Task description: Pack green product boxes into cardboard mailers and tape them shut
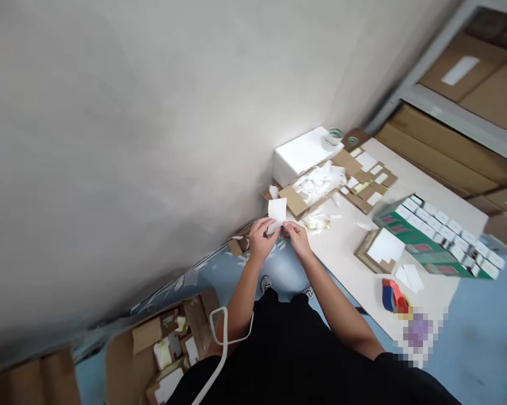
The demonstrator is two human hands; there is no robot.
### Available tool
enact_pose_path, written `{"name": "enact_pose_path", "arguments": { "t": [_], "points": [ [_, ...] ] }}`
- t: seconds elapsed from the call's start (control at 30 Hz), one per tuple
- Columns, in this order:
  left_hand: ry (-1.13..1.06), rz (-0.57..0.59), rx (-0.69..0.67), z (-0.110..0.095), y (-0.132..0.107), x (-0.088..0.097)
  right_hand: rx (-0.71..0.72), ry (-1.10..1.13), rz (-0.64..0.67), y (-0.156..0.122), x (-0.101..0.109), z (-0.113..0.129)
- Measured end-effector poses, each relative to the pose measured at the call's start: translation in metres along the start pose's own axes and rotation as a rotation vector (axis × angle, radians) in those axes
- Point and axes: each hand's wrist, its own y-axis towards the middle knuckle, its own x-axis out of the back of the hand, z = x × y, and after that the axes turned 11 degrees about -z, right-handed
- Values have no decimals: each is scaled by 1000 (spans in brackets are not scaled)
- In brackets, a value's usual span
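Left fingers (pixel 259 225) and right fingers (pixel 290 227), nearly closed, pinch a white paper (pixel 277 208) low down.

A small, pale white rectangular sheet (pixel 277 208), its lower end partly hidden, is held just left of the table (pixel 342 247).

My left hand (pixel 259 241) and right hand (pixel 298 238) hold a white paper slip (pixel 277 209) beside the bench (pixel 342 244), on which I see an open cardboard box (pixel 293 201) of white scraps (pixel 321 183), a tape dispenser (pixel 394 295) and a green tray (pixel 430 257) of small boxes (pixel 426 229).
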Motion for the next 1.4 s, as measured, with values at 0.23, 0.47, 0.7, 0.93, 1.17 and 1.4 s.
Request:
{"name": "enact_pose_path", "arguments": {
  "t": [0.23, 0.47, 0.7, 0.93, 1.17, 1.4],
  "points": [
    [14, 335, -145, -55, -24, -137, 20, 140, -533, -9, 127, 16],
    [-149, 753, -99, -98, -81, -249, -4, 267, -875, -27, 260, 16],
    [-332, 785, 281, -102, -139, -350, -99, 329, -944, -52, 367, -2],
    [-243, 806, 326, -94, -181, -419, -178, 279, -982, -55, 434, -49],
    [-19, 761, 276, -56, -204, -455, -253, 48, -994, -27, 477, -98],
    [289, 812, 233, -18, -218, -485, -448, -198, -1067, -6, 488, -135]
  ]
}}
